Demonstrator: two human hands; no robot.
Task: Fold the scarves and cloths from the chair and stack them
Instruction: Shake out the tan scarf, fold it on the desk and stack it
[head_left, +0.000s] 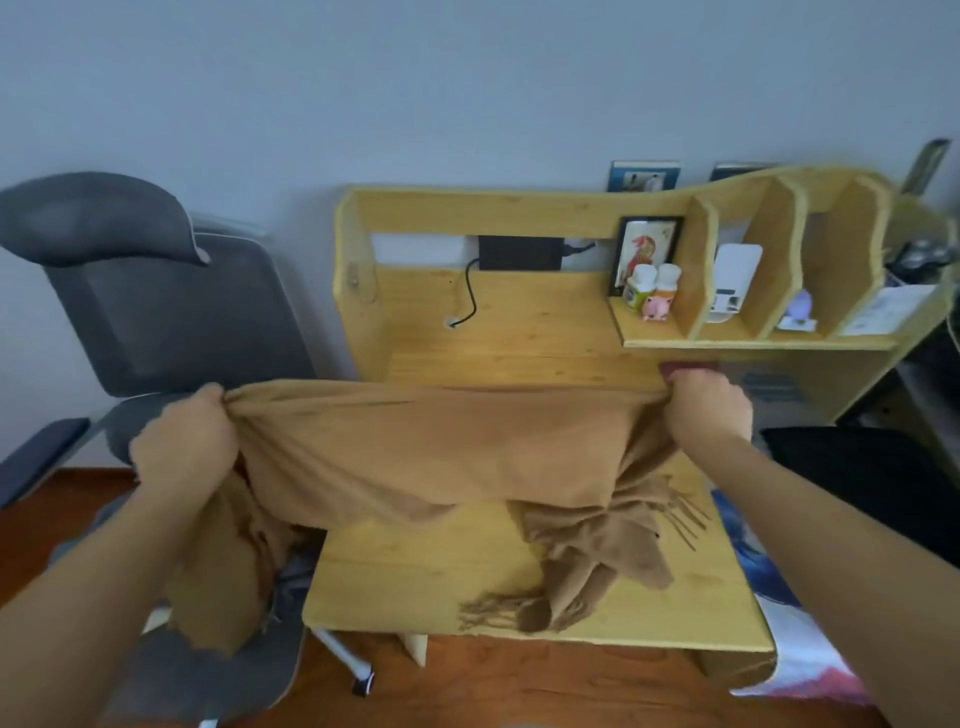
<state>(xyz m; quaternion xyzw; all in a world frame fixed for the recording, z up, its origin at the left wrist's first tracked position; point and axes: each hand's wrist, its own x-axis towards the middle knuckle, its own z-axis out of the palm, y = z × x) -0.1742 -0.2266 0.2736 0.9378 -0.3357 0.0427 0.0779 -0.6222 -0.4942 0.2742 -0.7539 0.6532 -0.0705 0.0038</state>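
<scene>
A tan fringed scarf (431, 452) is stretched between my two hands above the wooden desk (441, 582). My left hand (182, 447) grips its bunched left end over the grey office chair (171, 322). My right hand (709, 413) grips the bunched right end above the desk. The middle of the scarf hangs in a wide sheet. Its right tail with fringe lies crumpled on the desk top, and its left tail hangs down beside the chair seat. A dark red cloth edge (691, 368) shows just behind my right hand.
The desk has a raised back shelf (753, 340) with dividers, small bottles (649, 291), a picture frame and a black box with a cable. A dark object (857, 467) and a printed cloth (800, 639) lie at the right. The floor is red-brown wood.
</scene>
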